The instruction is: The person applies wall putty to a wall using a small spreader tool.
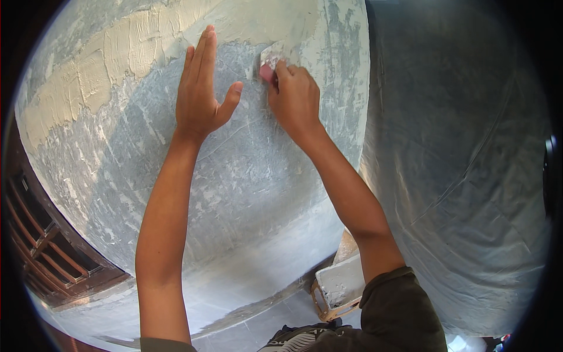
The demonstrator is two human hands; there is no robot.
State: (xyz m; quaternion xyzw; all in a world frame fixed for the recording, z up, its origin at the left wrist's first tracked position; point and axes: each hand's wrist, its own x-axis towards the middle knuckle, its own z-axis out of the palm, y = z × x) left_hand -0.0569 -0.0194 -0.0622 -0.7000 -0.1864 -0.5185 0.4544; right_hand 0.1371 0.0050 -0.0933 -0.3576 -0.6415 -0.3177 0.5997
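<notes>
A grey wall with patchy old coating fills most of the view. Across its upper part runs a thick, ridged band of cream putty, smoother toward the middle. My left hand is held up at the wall, fingers stretched and thumb apart, holding nothing; whether the palm touches the surface I cannot tell. To its right, my right hand is closed around a putty knife with a pinkish handle. The tool's putty-smeared whitish blade lies against the wall at the lower edge of the cream layer. My fingers partly cover the handle.
A dark grey sheet hangs in folds along the right. Below my right arm, a white putty-stained container rests on a wooden stand. Brown window bars show at lower left. Pale floor tiles lie below the wall.
</notes>
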